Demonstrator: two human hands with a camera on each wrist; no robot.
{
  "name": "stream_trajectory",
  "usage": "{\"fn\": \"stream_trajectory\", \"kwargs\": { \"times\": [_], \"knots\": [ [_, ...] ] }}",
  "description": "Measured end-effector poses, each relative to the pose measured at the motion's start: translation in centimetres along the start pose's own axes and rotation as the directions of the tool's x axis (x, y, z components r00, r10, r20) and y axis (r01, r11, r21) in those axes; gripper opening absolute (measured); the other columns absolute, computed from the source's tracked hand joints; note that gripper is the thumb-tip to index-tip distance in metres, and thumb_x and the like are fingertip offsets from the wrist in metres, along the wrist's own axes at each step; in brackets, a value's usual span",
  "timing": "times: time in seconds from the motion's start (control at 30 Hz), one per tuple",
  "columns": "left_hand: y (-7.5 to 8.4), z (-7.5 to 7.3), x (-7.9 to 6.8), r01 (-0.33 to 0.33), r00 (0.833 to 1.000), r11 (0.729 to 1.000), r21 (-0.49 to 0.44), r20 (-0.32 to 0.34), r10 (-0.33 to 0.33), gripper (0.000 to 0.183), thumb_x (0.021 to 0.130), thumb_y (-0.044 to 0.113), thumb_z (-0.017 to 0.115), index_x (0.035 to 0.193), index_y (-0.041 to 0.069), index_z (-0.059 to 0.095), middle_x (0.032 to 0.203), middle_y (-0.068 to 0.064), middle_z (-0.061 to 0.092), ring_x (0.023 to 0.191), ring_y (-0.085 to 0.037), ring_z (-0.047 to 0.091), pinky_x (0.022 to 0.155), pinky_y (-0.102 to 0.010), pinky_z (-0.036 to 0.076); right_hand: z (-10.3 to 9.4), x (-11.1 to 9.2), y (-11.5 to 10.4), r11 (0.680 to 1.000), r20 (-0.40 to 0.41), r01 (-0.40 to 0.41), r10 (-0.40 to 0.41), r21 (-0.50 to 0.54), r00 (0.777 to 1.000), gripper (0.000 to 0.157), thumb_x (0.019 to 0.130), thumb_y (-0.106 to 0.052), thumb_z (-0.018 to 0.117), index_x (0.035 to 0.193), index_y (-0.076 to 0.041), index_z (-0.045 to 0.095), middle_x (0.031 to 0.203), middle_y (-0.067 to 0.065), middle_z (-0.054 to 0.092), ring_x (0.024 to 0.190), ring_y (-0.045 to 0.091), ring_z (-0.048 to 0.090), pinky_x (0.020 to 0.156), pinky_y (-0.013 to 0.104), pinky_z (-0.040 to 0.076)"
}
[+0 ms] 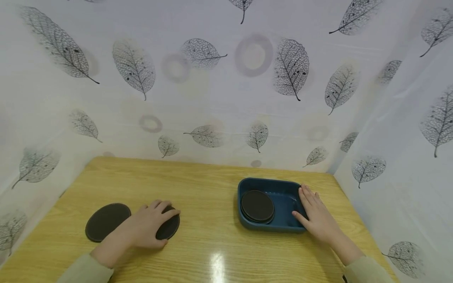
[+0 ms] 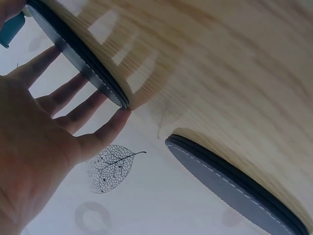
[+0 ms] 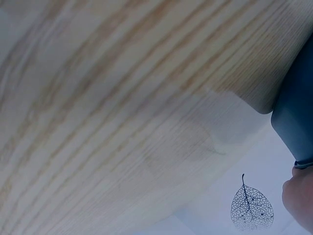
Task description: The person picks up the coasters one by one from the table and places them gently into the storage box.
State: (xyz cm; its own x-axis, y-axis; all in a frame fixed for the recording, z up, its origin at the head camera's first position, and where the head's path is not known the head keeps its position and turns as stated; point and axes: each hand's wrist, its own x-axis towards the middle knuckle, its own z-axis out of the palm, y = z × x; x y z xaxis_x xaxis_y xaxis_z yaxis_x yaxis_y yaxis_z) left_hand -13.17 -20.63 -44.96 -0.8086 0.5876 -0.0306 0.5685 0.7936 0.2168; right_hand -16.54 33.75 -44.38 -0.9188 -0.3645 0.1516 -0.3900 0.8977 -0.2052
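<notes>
My left hand (image 1: 146,226) grips a round black coaster (image 1: 168,223) by its edge, fingers spread around the far side and thumb at the near side. In the left wrist view, this coaster (image 2: 80,56) has a stitched rim and stands close above or on the wood. Another black coaster (image 1: 107,222) lies left of that hand, partly covered by the forearm. At the right, a dark blue rectangular box (image 1: 272,227) holds a stack of black coasters (image 1: 257,206) in its left half. My right hand (image 1: 318,218) holds the box's right wall, its thumb over the rim.
The light wooden table (image 1: 209,196) carries everything. A white sheet with leaf prints (image 1: 226,98) rises behind the table and along both sides. Bare wood lies between the left hand and the box.
</notes>
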Motion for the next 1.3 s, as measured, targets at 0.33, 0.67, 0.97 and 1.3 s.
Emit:
{"fn": "stream_trajectory", "kwargs": {
  "times": [0.33, 0.67, 0.97, 1.3],
  "knots": [
    [-0.7, 0.2, 0.2, -0.033, 0.999, 0.999, 0.024, -0.017, 0.033, 0.077, 0.08, 0.046, 0.086, 0.148, 0.021, 0.06, 0.142, -0.014, 0.055, 0.125, -0.036, 0.055, 0.086, -0.06, 0.054, 0.4, 0.0, 0.1, 1.0, -0.009, 0.007, -0.007, 0.001, 1.0, 0.083, 0.104, -0.036, 0.065, 0.162, 0.011, 0.029, 0.172, 0.031, 0.022, 0.161, 0.048, 0.022, 0.136, 0.044, 0.0],
    [-1.0, 0.3, 0.4, -0.062, 0.991, 0.994, 0.089, -0.114, 0.072, 0.075, 0.075, 0.044, 0.085, 0.143, 0.022, 0.063, 0.14, -0.015, 0.056, 0.125, -0.037, 0.054, 0.091, -0.06, 0.05, 0.4, -0.1, 0.2, 1.0, -0.024, 0.012, -0.011, 0.005, 1.0, 0.083, 0.104, -0.036, 0.065, 0.162, 0.011, 0.029, 0.173, 0.03, 0.022, 0.161, 0.046, 0.022, 0.136, 0.042, -0.001],
    [-0.6, 0.2, 1.9, -0.072, 0.985, 0.987, 0.145, -0.144, 0.093, 0.077, 0.073, 0.043, 0.083, 0.145, 0.021, 0.062, 0.141, -0.015, 0.056, 0.127, -0.035, 0.054, 0.094, -0.058, 0.049, 0.2, 0.0, 0.1, 1.0, -0.018, 0.006, -0.006, 0.003, 1.0, 0.083, 0.104, -0.036, 0.065, 0.163, 0.01, 0.029, 0.173, 0.03, 0.021, 0.161, 0.047, 0.022, 0.136, 0.046, 0.002],
    [0.4, -0.9, 4.4, -0.114, 0.984, 0.98, 0.165, -0.116, 0.134, 0.08, 0.074, 0.045, 0.081, 0.147, 0.02, 0.06, 0.146, -0.019, 0.055, 0.131, -0.039, 0.052, 0.1, -0.061, 0.047, 0.3, 0.0, 0.2, 1.0, -0.027, 0.016, -0.016, -0.005, 0.999, 0.083, 0.104, -0.038, 0.064, 0.162, 0.011, 0.03, 0.172, 0.031, 0.023, 0.161, 0.048, 0.023, 0.136, 0.041, -0.002]
  ]
}}
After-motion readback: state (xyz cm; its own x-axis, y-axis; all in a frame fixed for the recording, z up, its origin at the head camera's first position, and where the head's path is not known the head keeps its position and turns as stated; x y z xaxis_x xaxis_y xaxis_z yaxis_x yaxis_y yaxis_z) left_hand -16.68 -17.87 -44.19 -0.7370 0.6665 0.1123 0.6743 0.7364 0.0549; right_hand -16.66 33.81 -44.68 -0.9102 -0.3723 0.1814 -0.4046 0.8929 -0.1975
